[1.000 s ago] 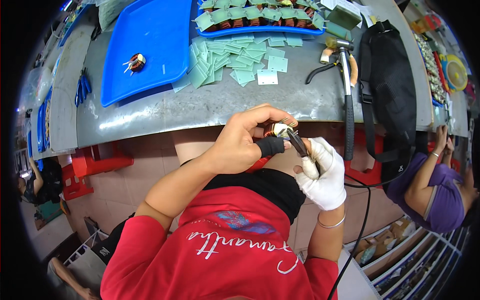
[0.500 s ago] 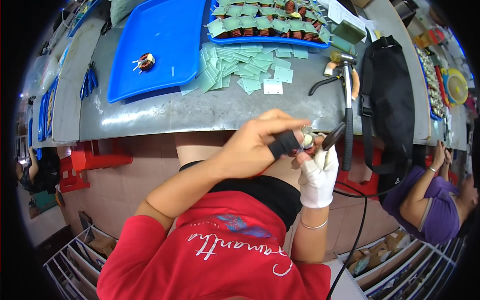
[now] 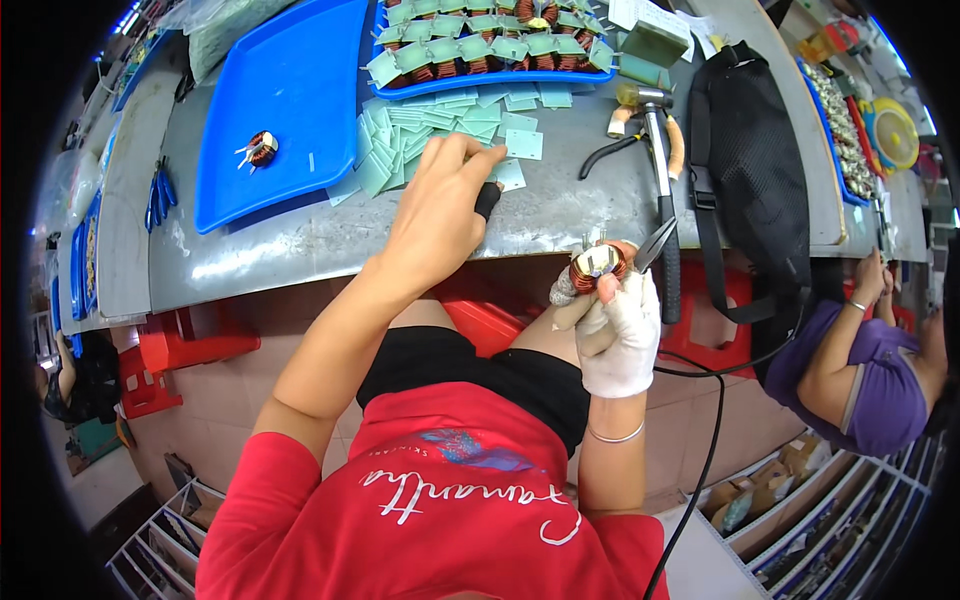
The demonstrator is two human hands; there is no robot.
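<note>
My left hand (image 3: pixel 440 205) is over the pile of thin pale-green plates (image 3: pixel 385 150) on the metal bench. Its thumb, in a black finger sleeve, and its forefinger stand apart at a loose pale plate (image 3: pixel 510 176). In front of the bench edge my right hand (image 3: pixel 620 335), in a white glove with bare fingertips, grips a copper-wound ring coil (image 3: pixel 598 264). The coil has a pale middle, and thin pins stick up from it. A pointed metal tool (image 3: pixel 656 245) also juts from the right hand; its grip is hidden.
A blue tray (image 3: pixel 225 190) at left holds one coil (image 3: pixel 262 148). Another blue tray (image 3: pixel 490 78) at the back carries rows of coils topped with green plates. Right of the plates lie black-handled pliers (image 3: pixel 603 155), a hammer (image 3: pixel 660 160) and a black bag (image 3: pixel 750 150). A co-worker (image 3: pixel 850 380) sits at right.
My left hand has left the coil and moved up and left to the plates. The coil stays in my right hand, now in plain sight. The whole view has shifted slightly.
</note>
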